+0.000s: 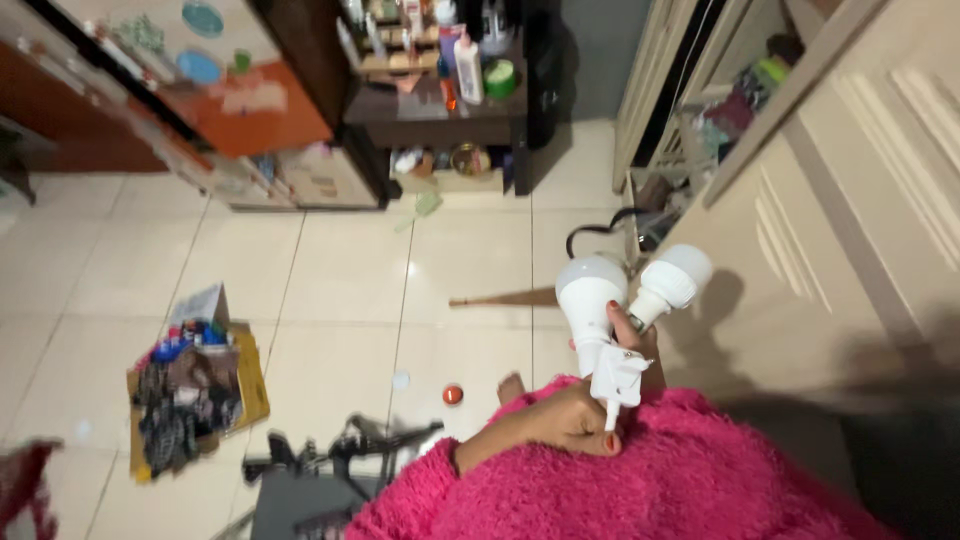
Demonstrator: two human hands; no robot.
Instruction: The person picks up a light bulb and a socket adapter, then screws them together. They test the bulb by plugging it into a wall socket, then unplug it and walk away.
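Grip of hand (578, 415) pinches smooth white bulbs (590, 285), plastic adapter (618, 375).

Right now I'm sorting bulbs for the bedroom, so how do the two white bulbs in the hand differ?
The left bulb looks bigger, with a wider dome, than the right bulb. The left bulb stands nearly upright with a white plug-like fitting at its base; the right bulb tilts rightward with its metal base showing. The left hand touches the fitting; which hand grips the right bulb is unclear. Both are white and round-domed.

Fluffy hot-pink sleeves (640, 470), red nail polish.
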